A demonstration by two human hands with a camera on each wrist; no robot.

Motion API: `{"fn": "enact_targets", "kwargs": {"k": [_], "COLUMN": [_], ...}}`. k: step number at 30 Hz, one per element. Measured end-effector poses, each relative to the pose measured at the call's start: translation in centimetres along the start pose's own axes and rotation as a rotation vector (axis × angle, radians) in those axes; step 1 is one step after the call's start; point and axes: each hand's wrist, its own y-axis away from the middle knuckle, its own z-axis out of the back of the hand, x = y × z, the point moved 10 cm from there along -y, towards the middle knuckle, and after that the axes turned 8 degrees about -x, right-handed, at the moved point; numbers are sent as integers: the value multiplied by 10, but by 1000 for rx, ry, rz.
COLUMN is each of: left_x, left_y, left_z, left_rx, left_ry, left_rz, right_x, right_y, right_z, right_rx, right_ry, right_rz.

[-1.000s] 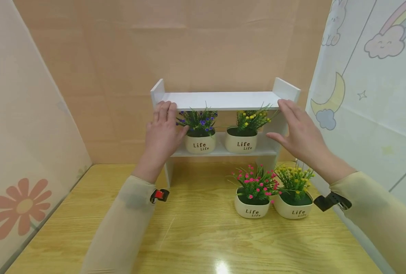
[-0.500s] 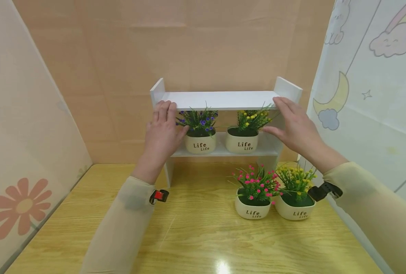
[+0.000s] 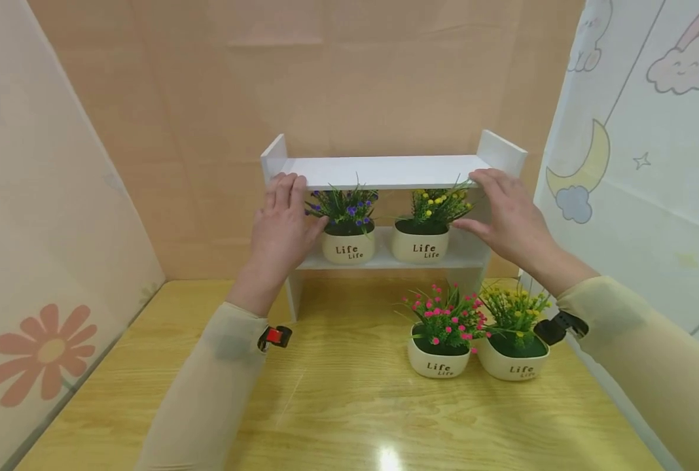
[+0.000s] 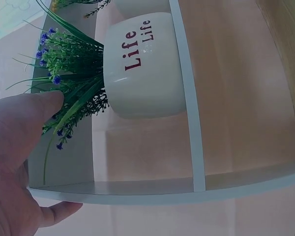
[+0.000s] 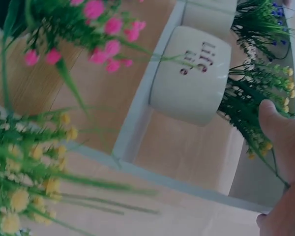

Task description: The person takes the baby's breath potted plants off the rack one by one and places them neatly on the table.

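Lettering read: "Life", with a smaller "Life" below and to its right, printed on the fronts of four pots. On the shelf (image 3: 383, 254): purple-flower pot (image 3: 348, 248) and yellow-flower pot (image 3: 420, 249), both words clear. On the counter (image 3: 332, 399): pink-flower pot (image 3: 438, 364), both legible; second yellow-flower pot (image 3: 511, 367), smaller word fainter. Left wrist view: purple-flower pot's words sideways, dark red, running upward. Right wrist view: shelf's yellow-flower pot, words running downward.

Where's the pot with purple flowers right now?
In the head view, the purple flower pot stands on the lower board of the white shelf, left of a yellow flower pot and just right of the left hand.
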Motion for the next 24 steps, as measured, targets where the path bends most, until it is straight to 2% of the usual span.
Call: {"fn": "enact_targets", "kwargs": {"k": [6, 13, 19, 24], "left_x": [0, -3, -6, -10], "left_y": [1, 2, 7, 18], "left_z": [2, 7, 15, 24], "left_rx": [14, 7, -41, -100], "left_ry": [14, 64, 151, 210], "left_rz": [7, -24, -48, -72], "right_x": [-2, -5, -5, -4], "right_y": [2, 4, 5, 5], "right_z": [-3, -7, -8, -6], "right_rx": [-13, 26, 24, 6], "right_ry": [27, 33, 20, 15], "right_rz": [31, 3, 14, 37]}}
